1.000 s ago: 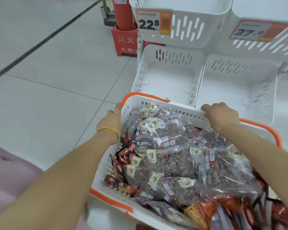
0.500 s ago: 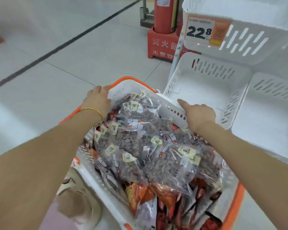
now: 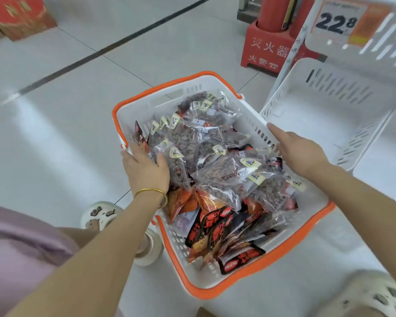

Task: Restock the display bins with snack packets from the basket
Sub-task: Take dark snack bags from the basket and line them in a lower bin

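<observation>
The snack packets (image 3: 204, 143) lie heaped in the basket (image 3: 215, 291), which seems to sit on the floor between both hands. Clear bags of brown pieces are on top, with dark and orange ones nearer the wrists. The left hand (image 3: 146, 170) lies flat on the heap at the basket's left wall, fingers spread and loose, thumb against a clear bag, gripping nothing. The right hand (image 3: 302, 152) rests at the right rim, forefinger straight along it. Its other fingers are hidden, so I cannot tell whether they hold the rim.

The clear bags look slick and overlap, so lifting one may drag its neighbours over the rim. A weak pinch at a corner could also let a bag slip.

Just beyond the right forefinger stands the lower bin (image 3: 329, 115), bare inside, and its slotted wall must be cleared. The upper bin (image 3: 380, 37), with its price tag (image 3: 336, 21), overhangs it and may cramp a high lift. Farther past the fingertips is a red extinguisher stand (image 3: 268, 49), and a shoe (image 3: 101, 213) sits behind the left wrist.
</observation>
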Demonstrator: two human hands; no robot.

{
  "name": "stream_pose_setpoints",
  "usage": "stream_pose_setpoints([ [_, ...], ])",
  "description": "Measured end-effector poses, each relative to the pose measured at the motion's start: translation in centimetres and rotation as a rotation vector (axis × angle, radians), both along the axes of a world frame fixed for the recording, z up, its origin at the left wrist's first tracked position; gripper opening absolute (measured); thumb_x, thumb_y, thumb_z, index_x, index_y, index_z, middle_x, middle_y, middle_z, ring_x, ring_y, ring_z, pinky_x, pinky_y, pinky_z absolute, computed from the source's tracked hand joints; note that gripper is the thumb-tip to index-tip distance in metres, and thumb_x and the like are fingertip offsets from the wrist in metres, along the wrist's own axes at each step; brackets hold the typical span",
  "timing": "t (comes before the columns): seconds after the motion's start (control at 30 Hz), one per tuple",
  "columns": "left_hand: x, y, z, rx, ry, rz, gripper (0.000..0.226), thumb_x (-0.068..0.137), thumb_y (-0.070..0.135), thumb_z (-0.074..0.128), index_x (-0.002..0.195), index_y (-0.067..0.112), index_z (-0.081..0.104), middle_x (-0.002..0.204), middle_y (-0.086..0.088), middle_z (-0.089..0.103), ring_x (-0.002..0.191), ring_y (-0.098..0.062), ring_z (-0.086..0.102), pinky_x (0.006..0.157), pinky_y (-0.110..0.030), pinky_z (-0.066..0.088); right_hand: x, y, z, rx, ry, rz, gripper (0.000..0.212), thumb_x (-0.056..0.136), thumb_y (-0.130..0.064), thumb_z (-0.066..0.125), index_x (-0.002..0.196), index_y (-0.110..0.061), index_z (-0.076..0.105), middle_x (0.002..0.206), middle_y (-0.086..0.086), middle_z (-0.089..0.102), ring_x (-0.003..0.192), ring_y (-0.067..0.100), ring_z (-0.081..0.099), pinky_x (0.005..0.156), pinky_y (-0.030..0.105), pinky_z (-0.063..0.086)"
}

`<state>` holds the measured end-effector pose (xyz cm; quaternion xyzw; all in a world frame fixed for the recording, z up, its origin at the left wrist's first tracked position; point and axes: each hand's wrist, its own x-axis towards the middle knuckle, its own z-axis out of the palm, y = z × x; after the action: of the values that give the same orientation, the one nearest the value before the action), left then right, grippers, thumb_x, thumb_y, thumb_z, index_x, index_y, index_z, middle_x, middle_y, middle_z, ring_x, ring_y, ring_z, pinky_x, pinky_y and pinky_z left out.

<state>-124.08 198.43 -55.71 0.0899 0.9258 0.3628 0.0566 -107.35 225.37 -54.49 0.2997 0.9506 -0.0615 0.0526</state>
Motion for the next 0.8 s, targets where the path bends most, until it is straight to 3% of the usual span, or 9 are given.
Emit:
stream_pose_setpoints([
  [0.07,0.1,0.0,-0.1,0.011,0.008,0.007,0.070,0.096,0.036,0.041,0.150,0.011,0.006,0.155,-0.020,0.004,0.143,-0.033,0.005,0.117,-0.045,0.014,1.2,-0.5,-1.0,-0.016,0.036,0.035,0.079,0.090,0.006,0.042,0.151,-0.032,0.008,0.134,0.013,0.039,0.089,0.036,0.055,0.067,0.039,0.048],
  [0.17,0.0,0.7,-0.2,0.010,0.037,0.030,0.067,0.095,0.037,0.039,0.150,0.014,0.008,0.156,-0.018,0.003,0.143,-0.032,0.007,0.115,-0.048,0.017,0.8,-1.1,-1.4,-0.034,0.104,0.003,0.088,0.079,0.017,0.040,0.150,-0.028,0.015,0.137,0.015,0.035,0.095,0.038,0.053,0.078,0.044,0.048],
  [0.37,-6.3,2.4,-0.8,0.050,0.098,-0.075,0.058,0.094,0.033,0.033,0.148,0.016,0.020,0.148,-0.022,0.026,0.137,-0.036,0.024,0.113,-0.048,0.022,-1.5,-1.8,-1.3,-0.065,0.146,-0.085,0.093,0.075,0.019,0.040,0.150,-0.030,0.013,0.133,0.016,0.035,0.082,0.035,0.051,0.070,0.040,0.045],
  [0.47,-10.4,3.7,-0.7,0.043,0.106,-0.148,0.056,0.094,0.033,0.032,0.147,0.017,0.022,0.148,-0.014,0.031,0.136,-0.030,0.029,0.113,-0.042,0.023,-3.2,-2.3,-0.8,-0.093,0.164,-0.109,0.093,0.075,0.019,0.039,0.150,-0.028,0.011,0.128,0.017,0.036,0.071,0.033,0.049,0.066,0.041,0.047],
  [0.6,-14.1,5.4,-0.7,0.056,0.095,-0.172,0.063,0.084,0.045,0.027,0.143,0.023,0.029,0.145,-0.005,0.039,0.131,-0.028,0.038,0.107,-0.047,0.033,-4.8,-2.1,-0.3,-0.153,0.180,-0.132,0.089,0.077,0.017,0.038,0.149,-0.027,0.011,0.123,0.016,0.037,0.069,0.034,0.050,0.063,0.042,0.048],
  [0.8,-15.1,6.9,-0.4,0.086,0.093,-0.182,0.049,0.089,0.031,0.031,0.138,0.023,0.037,0.139,-0.010,0.045,0.124,-0.031,0.044,0.102,-0.044,0.037,-5.9,-0.6,-0.3,-0.173,0.202,-0.147,0.082,0.084,0.010,0.041,0.149,-0.030,0.011,0.117,0.014,0.040,0.065,0.034,0.049,0.060,0.038,0.044],
])
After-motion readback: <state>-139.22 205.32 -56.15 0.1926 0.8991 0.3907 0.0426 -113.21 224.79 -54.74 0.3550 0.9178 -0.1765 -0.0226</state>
